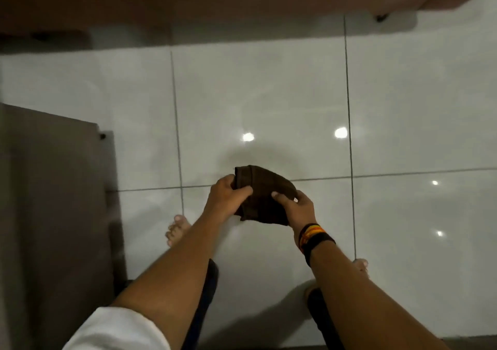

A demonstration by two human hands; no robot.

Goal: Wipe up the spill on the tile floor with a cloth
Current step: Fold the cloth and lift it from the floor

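Note:
A dark brown cloth (265,191), folded over, hangs in the air above the glossy white tile floor (269,94). My left hand (227,199) grips its left edge and my right hand (297,209) grips its lower right side. A striped wristband sits on my right wrist. My bare feet stand on the tiles below my arms. I cannot make out a spill on the shiny floor; only bright light reflections show.
A brown piece of furniture (51,201) with a small foot stands at the left. Another brown piece (215,2) runs along the far side, with a dark foot at the upper right. Grey grout lines cross the floor.

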